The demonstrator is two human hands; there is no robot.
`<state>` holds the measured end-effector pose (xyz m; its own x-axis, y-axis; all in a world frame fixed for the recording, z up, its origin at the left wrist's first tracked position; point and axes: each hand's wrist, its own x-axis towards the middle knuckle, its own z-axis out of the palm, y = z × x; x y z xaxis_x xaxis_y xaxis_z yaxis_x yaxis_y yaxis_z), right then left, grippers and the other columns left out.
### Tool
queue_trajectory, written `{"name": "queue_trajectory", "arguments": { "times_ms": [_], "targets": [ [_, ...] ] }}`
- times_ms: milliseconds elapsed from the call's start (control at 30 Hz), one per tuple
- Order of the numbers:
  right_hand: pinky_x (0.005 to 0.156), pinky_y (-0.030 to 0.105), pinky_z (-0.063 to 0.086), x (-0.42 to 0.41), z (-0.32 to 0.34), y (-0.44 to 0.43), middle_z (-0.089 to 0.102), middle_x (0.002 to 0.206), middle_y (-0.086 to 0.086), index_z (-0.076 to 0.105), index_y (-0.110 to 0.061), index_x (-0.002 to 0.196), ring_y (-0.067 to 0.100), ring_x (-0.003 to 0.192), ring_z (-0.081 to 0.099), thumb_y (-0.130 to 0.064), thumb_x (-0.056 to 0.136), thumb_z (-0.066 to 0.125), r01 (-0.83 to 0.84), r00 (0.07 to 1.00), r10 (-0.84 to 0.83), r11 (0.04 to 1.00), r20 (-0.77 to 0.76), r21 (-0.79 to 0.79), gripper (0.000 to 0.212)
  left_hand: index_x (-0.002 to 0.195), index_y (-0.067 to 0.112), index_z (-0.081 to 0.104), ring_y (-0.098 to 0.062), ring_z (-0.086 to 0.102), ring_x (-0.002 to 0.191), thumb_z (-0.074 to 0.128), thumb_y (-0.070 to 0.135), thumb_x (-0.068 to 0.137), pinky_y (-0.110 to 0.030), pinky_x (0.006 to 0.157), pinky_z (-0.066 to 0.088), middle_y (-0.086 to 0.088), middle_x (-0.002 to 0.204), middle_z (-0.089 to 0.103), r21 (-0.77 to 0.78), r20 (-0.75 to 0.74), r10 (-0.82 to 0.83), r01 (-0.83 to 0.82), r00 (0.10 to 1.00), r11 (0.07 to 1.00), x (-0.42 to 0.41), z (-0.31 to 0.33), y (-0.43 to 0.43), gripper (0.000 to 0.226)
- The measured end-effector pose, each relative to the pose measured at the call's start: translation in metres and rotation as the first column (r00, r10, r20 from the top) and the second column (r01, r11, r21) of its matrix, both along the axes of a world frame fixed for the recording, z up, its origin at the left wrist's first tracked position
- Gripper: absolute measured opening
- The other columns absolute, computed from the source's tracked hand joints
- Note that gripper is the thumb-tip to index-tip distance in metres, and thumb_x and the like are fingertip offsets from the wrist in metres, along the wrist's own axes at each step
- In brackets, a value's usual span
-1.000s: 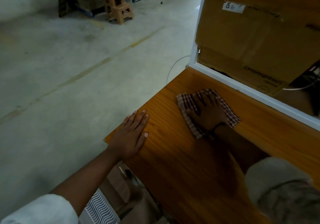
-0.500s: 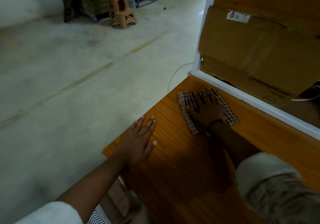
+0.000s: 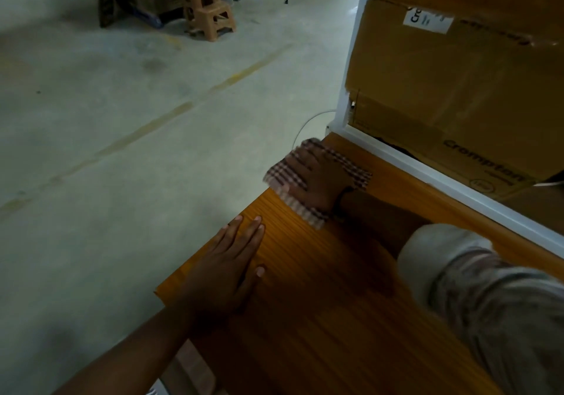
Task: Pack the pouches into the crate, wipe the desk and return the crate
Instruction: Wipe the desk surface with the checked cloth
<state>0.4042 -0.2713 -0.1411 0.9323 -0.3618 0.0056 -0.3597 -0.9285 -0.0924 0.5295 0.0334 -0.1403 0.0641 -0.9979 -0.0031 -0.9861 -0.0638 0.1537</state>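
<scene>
Head view: the checkered cloth (image 3: 300, 207) lies at the worktop's (image 3: 335, 303) far left corner, overhanging its left edge, pressed flat under the right hand (image 3: 317, 178), whose fingers are straight. The left hand (image 3: 227, 269) rests released, palm down, nearer, apart from the cloth.

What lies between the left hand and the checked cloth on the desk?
Only bare desk between the left hand and the checked cloth, seen in the head view.

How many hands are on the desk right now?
2. The left hand lies flat on the bare desk near its left edge; the right hand presses the checked cloth at the far corner. No others visible.
</scene>
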Motion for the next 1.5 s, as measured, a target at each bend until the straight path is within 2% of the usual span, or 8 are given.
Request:
{"name": "queue_trajectory", "arguments": {
  "times_ms": [100,167,267,367,867,1133,1367,1500],
  "targets": [
    [0.125,0.049,0.007,-0.014,0.001,-0.013,0.036,0.157,0.018,0.042,-0.011,0.150,0.037,0.147,0.026,-0.069,0.093,0.034,-0.097,0.994,0.102,0.991,0.046,-0.093,0.082,0.162,0.024,0.008,-0.018,-0.010,0.156,0.029,0.056,0.104,-0.046,0.126,0.011,0.009,0.169,-0.003,-0.001,-0.004,-0.001,0.001,1.000,1.000,-0.001,0.001,0.000,0.069],
    [0.123,0.040,-0.006,-0.024,0.015,-0.031,0.029,0.160,0.017,0.035,-0.013,0.153,0.035,0.150,0.020,-0.077,0.087,0.022,0.091,0.995,-0.091,0.996,0.042,0.002,0.094,0.162,0.024,0.007,-0.018,-0.009,0.156,0.028,0.056,0.104,-0.046,0.126,0.012,0.009,0.169,-0.004,0.003,-0.010,-0.005,0.005,1.000,1.000,0.000,0.000,0.001,0.070],
    [0.123,0.042,-0.003,-0.032,0.018,-0.041,0.012,0.166,0.013,0.020,-0.017,0.159,0.029,0.154,0.007,-0.088,0.079,0.006,0.296,0.954,-0.299,0.951,0.014,0.084,0.107,0.162,0.025,0.005,-0.018,-0.011,0.155,0.024,0.058,0.104,-0.047,0.126,0.013,0.010,0.169,-0.006,0.007,-0.004,0.000,0.000,1.000,1.000,0.000,0.000,0.002,0.070],
    [0.124,0.042,-0.005,-0.042,0.014,-0.025,0.003,0.167,0.008,0.013,-0.020,0.160,0.025,0.154,0.000,-0.082,0.087,0.020,0.352,0.936,-0.353,0.932,-0.009,0.083,0.097,0.162,0.025,0.004,-0.017,-0.011,0.155,0.024,0.058,0.105,-0.046,0.126,0.012,0.009,0.169,-0.006,-0.005,-0.029,-0.009,0.009,1.000,1.000,0.000,0.001,0.002,0.069],
    [0.124,0.049,0.004,-0.108,0.014,0.021,0.008,0.167,0.005,0.014,-0.027,0.159,0.025,0.154,0.004,-0.087,0.083,0.001,0.613,0.790,-0.612,0.790,-0.037,0.036,0.098,0.162,0.023,0.005,-0.017,-0.012,0.155,0.018,0.062,0.103,-0.045,0.126,0.008,0.006,0.169,-0.001,-0.019,-0.014,-0.010,0.010,1.000,1.000,0.002,-0.006,0.003,0.071],
    [0.124,0.049,0.003,-0.125,0.013,0.144,-0.003,0.168,0.000,0.005,-0.032,0.160,0.022,0.154,-0.009,-0.078,0.094,0.010,0.236,0.970,-0.235,0.972,-0.059,0.007,0.080,0.162,0.023,0.005,-0.019,-0.010,0.156,0.020,0.061,0.104,-0.044,0.127,0.005,0.005,0.169,0.000,-0.007,-0.029,-0.024,0.024,0.999,1.000,0.002,-0.002,0.003,0.072],
    [0.124,0.051,0.003,-0.163,0.024,0.089,0.005,0.168,0.006,0.012,-0.026,0.160,0.027,0.154,0.000,-0.086,0.084,-0.001,0.668,0.744,-0.664,0.742,-0.073,0.052,0.098,0.162,0.021,0.007,-0.023,-0.005,0.156,0.019,0.061,0.103,-0.045,0.127,0.005,0.002,0.169,0.002,-0.004,-0.019,-0.032,0.032,0.999,0.999,0.001,-0.001,0.005,0.073],
    [0.123,0.053,0.004,-0.152,0.015,0.191,0.001,0.168,0.004,0.009,-0.028,0.160,0.027,0.154,-0.005,-0.076,0.095,0.014,0.336,0.942,-0.335,0.941,-0.040,0.041,0.080,0.162,0.019,0.011,-0.025,-0.002,0.156,0.020,0.061,0.102,-0.045,0.126,0.005,0.001,0.169,0.005,-0.019,-0.021,-0.037,0.036,0.999,0.999,0.002,-0.001,0.004,0.074]
  ]
}}
